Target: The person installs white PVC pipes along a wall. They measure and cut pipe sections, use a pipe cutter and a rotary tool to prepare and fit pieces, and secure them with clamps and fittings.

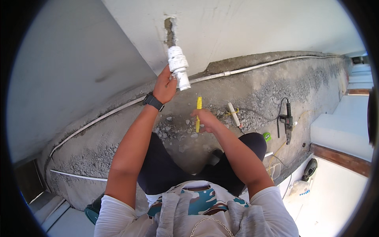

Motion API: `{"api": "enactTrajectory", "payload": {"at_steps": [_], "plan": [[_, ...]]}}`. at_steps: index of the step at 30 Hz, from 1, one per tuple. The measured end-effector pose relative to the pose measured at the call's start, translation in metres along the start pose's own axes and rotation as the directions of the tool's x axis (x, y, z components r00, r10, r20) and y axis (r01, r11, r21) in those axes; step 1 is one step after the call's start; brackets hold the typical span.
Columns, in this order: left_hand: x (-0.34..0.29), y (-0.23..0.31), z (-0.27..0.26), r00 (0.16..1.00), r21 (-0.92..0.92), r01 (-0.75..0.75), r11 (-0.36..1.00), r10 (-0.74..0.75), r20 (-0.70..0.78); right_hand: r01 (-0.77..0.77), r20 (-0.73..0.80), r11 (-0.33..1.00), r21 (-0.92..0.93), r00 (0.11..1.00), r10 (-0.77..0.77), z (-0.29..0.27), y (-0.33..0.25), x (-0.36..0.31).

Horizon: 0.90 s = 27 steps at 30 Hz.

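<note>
Rubble-strewn ground (272, 89) meets a pale wall (256, 23) along a white pipe (252, 70), where the left hand (165, 86) grips a white fitting (179, 65) at the lower end of a chiselled slot (169, 31) and the right hand (206, 120) grasps a yellow tool (199, 103) between that fitting and the knees.

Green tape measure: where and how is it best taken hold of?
The green tape measure is probably best gripped around its compact, rounded case, coming from the right, since in this view the bent right knee crowds its left side.
</note>
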<state>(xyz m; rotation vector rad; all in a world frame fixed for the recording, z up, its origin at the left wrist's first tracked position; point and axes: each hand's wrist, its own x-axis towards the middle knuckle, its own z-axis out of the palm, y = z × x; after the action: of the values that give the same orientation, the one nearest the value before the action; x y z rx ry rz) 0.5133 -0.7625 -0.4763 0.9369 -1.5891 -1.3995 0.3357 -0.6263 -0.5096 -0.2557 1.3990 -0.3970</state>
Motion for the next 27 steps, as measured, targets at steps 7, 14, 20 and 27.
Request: {"api": "enactTrajectory", "payload": {"at_steps": [7,14,20,27], "plan": [[-0.001,-0.016,0.012,0.999,-0.022,-0.027,0.999,0.026,-0.039,-0.030,0.066,0.976,-0.214,0.997,0.045,0.023,0.011,0.002],[0.004,-0.032,0.010,0.995,-0.201,-0.083,0.976,0.091,0.032,0.037,0.011,0.905,-0.423,0.999,-0.036,0.024,0.008,-0.001],[0.019,-0.033,0.024,0.990,-0.286,-0.088,0.954,0.052,-0.131,0.072,0.023,0.900,-0.429,0.997,-0.068,0.026,0.004,-0.011],[0.015,0.009,0.022,0.984,-0.200,-0.125,0.972,0.094,-0.154,-0.054,-0.049,0.952,-0.301,0.998,0.041,-0.004,0.024,0.020]]}}
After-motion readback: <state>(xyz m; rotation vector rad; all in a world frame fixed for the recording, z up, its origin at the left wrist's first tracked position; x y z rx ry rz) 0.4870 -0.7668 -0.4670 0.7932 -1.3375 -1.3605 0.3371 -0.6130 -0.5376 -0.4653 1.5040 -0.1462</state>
